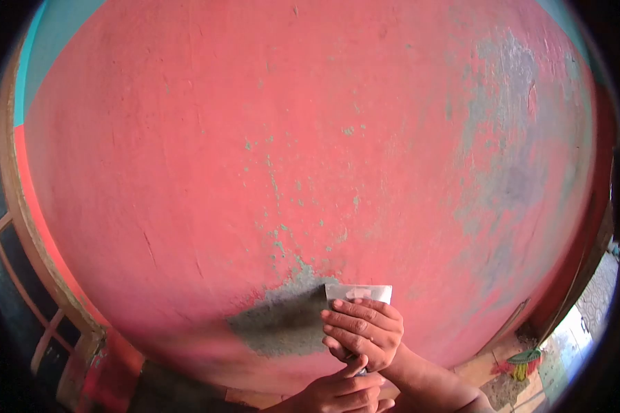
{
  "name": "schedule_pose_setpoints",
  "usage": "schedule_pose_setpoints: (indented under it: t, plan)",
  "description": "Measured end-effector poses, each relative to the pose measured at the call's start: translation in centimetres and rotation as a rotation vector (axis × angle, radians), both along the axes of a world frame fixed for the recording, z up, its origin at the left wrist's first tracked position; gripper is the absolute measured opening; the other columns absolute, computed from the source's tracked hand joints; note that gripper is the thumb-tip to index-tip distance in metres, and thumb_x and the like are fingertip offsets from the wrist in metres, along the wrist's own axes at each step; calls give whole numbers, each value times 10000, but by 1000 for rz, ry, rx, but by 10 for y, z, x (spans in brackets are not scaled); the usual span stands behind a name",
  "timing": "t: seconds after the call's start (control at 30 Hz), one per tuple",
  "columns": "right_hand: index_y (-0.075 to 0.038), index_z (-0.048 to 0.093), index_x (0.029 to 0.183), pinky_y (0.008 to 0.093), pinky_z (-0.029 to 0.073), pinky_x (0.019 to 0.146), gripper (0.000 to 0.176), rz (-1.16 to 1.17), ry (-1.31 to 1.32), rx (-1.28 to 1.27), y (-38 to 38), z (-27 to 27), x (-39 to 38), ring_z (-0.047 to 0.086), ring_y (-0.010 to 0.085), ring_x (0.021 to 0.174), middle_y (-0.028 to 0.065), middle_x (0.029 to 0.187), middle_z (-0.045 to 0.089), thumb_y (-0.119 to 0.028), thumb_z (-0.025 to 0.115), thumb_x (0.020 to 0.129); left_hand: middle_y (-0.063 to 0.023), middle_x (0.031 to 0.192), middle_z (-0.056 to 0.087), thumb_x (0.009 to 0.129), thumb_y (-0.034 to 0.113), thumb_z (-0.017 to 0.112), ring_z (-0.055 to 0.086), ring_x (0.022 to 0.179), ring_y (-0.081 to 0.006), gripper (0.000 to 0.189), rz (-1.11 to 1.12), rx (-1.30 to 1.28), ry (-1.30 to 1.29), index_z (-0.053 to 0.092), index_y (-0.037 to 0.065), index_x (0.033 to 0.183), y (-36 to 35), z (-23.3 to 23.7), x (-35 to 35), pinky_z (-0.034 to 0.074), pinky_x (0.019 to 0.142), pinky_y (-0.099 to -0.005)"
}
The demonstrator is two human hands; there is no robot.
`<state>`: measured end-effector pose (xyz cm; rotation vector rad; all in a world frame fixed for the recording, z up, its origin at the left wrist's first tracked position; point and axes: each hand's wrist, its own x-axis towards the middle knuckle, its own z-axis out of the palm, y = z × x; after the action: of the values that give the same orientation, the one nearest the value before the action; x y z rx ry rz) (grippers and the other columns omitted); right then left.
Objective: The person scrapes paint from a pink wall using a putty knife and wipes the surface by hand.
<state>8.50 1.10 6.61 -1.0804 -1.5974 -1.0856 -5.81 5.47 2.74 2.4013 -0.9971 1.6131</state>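
Note:
I face a pink-red painted wall [186, 172] with flaking spots. Low on it is a bare grey patch [282, 320] where the paint is gone. A scraper's flat metal blade [358, 292] lies against the wall at the patch's right edge. My right hand [362, 332] is wrapped around the scraper just below the blade, fingers pointing left. My left hand [343, 394] sits right under it at the bottom edge, closed around what seems to be the handle's lower end, which is hidden.
A wooden window frame [21, 227] runs down the left side. A larger worn grey area [510, 158] marks the wall's upper right. At the lower right are a doorway edge [585, 275], floor and a small colourful object [523, 361].

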Motion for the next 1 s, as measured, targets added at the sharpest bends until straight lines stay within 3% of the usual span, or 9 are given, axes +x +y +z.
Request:
schedule_pose_setpoints:
  t: [0.13, 0.3, 0.47, 0.63, 0.7, 0.77, 0.83, 0.9, 1.0]
  plan:
    - [-176, 731, 947, 329, 538, 896, 95, -70, -29, -14, -5, -18, 3, 737, 162, 1042, -10, 1039, 786, -250, 759, 896, -47, 918, 635, 859, -11, 691, 669, 1008, -256, 112, 175, 354, -87, 736, 86, 893, 14, -12, 4, 412, 1130, -628]
    - [-178, 732, 952, 334, 545, 884, 97, -51, -57, -8, -4, -16, 2, 740, 174, 1030, -15, 1027, 786, -255, 756, 899, -60, 886, 628, 839, -5, 716, 665, 979, -262, 85, 47, 76, 56, 690, 74, 820, 6, -20, -1, 441, 1094, -621]
    - [-178, 726, 958, 340, 551, 877, 100, -10, -63, -8, -5, -12, 5, 741, 186, 1018, -18, 1020, 784, -256, 753, 902, -72, 852, 626, 825, 35, 766, 659, 948, -281, 196, -85, -133, 44, 602, 74, 724, -9, -4, 7, 507, 988, -600]
    - [-185, 716, 963, 340, 545, 875, 103, -53, -53, -13, -6, -25, 6, 736, 181, 1024, -28, 1032, 781, -258, 755, 901, -77, 855, 627, 819, 29, 766, 652, 933, -283, 177, 28, 59, 51, 619, 65, 728, 2, -11, 8, 538, 944, -588]
    - [-203, 703, 966, 285, 536, 864, 124, -54, -60, -6, -5, -20, 6, 732, 139, 1029, -43, 1055, 774, -267, 781, 894, -81, 857, 629, 819, 31, 766, 655, 924, -285, 167, 47, 123, 96, 630, 60, 726, 2, -3, 1, 535, 957, -586]
    - [-201, 702, 971, 284, 538, 847, 130, -48, -124, 23, -2, -15, 9, 732, 142, 1027, -43, 1046, 774, -277, 778, 898, -86, 862, 632, 825, 34, 758, 659, 911, -289, 154, 45, 317, -54, 642, 54, 726, 23, -13, 11, 537, 962, -576]
    - [-198, 702, 975, 288, 540, 833, 136, -37, -125, 45, 1, -14, 9, 732, 145, 1030, -42, 1042, 774, -282, 777, 899, -91, 858, 633, 829, 36, 754, 664, 899, -292, 150, 39, 285, -64, 647, 46, 724, 25, -19, 11, 539, 966, -566]
    - [-195, 701, 978, 294, 543, 824, 138, -34, -100, 49, 0, -14, 6, 732, 149, 1034, -39, 1043, 775, -284, 774, 901, -98, 846, 634, 832, 38, 751, 668, 890, -295, 155, 33, 20, 67, 646, 37, 718, 3, -3, -3, 540, 970, -558]
    - [-194, 702, 976, 304, 546, 823, 136, -42, -38, 40, -1, -12, 2, 731, 158, 1042, -35, 1053, 776, -283, 773, 902, -108, 848, 643, 842, 32, 738, 672, 897, -297, 159, 36, -15, 28, 643, 30, 714, -4, 16, -4, 535, 982, -551]
